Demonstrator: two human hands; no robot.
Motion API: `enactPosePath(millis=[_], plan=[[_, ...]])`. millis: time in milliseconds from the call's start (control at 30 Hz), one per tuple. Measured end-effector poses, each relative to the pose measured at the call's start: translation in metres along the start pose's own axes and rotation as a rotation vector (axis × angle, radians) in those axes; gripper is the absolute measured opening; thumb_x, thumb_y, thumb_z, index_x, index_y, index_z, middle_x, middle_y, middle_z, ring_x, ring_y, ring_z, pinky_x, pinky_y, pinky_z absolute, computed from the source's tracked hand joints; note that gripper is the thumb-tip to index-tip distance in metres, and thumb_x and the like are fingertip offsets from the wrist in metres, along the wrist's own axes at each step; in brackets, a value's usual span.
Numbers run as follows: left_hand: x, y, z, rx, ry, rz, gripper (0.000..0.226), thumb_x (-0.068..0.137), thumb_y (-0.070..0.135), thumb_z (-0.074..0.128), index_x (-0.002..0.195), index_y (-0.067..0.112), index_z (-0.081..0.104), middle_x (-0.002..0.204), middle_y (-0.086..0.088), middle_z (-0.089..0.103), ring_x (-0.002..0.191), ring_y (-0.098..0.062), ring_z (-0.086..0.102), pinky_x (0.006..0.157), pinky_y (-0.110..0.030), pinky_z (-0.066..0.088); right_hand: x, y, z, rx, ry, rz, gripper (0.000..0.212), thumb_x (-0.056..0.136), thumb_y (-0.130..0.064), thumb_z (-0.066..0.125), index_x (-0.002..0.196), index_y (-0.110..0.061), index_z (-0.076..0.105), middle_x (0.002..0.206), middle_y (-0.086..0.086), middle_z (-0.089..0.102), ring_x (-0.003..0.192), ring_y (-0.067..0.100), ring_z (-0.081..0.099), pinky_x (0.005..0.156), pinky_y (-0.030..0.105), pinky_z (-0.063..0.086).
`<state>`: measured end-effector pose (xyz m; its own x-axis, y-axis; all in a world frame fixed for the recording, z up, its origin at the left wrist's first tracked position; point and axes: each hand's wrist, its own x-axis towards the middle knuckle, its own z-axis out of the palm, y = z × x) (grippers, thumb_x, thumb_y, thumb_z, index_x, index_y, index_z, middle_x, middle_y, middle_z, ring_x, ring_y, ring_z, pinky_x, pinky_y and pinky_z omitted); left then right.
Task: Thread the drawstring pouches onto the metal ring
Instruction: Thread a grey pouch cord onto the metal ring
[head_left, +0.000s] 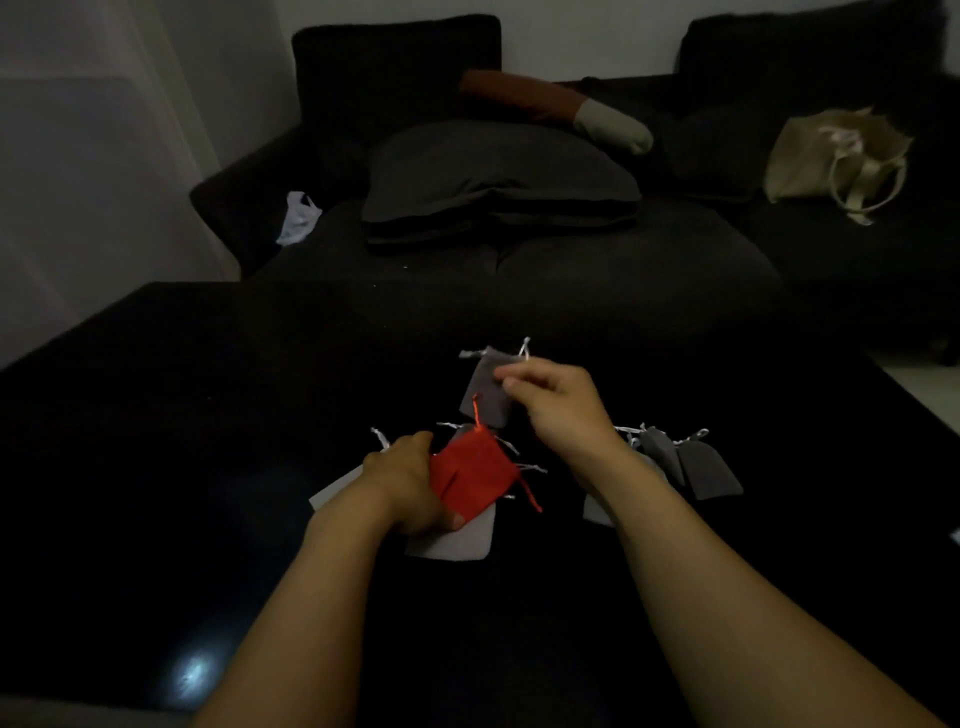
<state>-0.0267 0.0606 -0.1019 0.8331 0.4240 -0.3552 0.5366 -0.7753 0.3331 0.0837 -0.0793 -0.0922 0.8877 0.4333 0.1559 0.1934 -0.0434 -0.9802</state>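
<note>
Left hand (410, 480) grips the red pouch (470, 480). Right hand (553, 402), at its 1 o'clock, pinches a grey pouch (485, 389) above the table (208, 415).

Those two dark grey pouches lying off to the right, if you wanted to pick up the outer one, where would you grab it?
Probably by its gathered neck. The outer dark grey pouch lies flat on the black table, body towards the person, drawstring at the far end. Come from above and pinch the bunched top; the flat body offers little to grip.
</note>
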Motion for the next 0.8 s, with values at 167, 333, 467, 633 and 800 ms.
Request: enactPosePath(millis=[167,333,467,633,800], plan=[[-0.008,0.006,-0.016,0.048,0.053,-0.044,0.114,0.067,0.038,0.082,0.153,0.029,0.009,0.161,0.000,0.013,0.149,-0.035,0.007,0.117,-0.062,0.016,-0.009,-0.029,-0.031,0.290,0.071,0.072,0.022,0.089,0.007,0.060,0.096,-0.009,0.074,0.095,0.012,0.074,0.090,0.023,0.073,0.080,0.031,0.060],[-0.043,0.077,-0.029,-1.061,0.083,0.205,0.048,0.083,0.039,0.072,0.126,0.019,0.061,0.124,-0.001,0.066,0.104,-0.014,0.063,0.088,-0.032,0.050,-0.028,-0.045,-0.054,0.364,-0.048,0.035,0.038,0.082,0.015,0.063,0.108,-0.012,0.068,0.100,0.008,0.075,0.094,0.021,0.073,0.071,0.030,0.059],[-0.050,0.122,-0.014,-1.496,0.186,0.263,0.022,0.094,0.032,0.060,0.088,0.019,0.076,0.095,-0.010,0.076,0.087,-0.021,0.071,0.079,-0.034,0.054,-0.041,-0.057,-0.076,0.357,-0.151,0.014,0.056,0.082,0.017,0.061,0.127,-0.017,0.059,0.113,0.007,0.073,0.101,0.018,0.071,0.072,0.030,0.059],[-0.043,0.148,-0.004,-1.739,0.263,0.262,0.015,0.094,0.021,0.062,0.093,0.015,0.075,0.098,-0.012,0.076,0.092,-0.023,0.073,0.076,-0.032,0.057,-0.051,-0.065,-0.096,0.410,-0.067,0.008,0.035,0.092,0.001,0.060,0.123,-0.014,0.062,0.115,0.004,0.072,0.096,0.014,0.072,0.070,0.023,0.058],[-0.044,0.176,-0.003,-1.800,0.204,0.277,0.021,0.098,0.029,0.054,0.104,0.019,0.071,0.096,-0.008,0.076,0.085,-0.018,0.074,0.065,-0.029,0.058,-0.049,-0.068,-0.119,0.538,0.113,0.076,0.021,0.099,-0.012,0.052,0.111,-0.016,0.069,0.104,0.001,0.076,0.097,0.015,0.073,0.077,0.027,0.059]])
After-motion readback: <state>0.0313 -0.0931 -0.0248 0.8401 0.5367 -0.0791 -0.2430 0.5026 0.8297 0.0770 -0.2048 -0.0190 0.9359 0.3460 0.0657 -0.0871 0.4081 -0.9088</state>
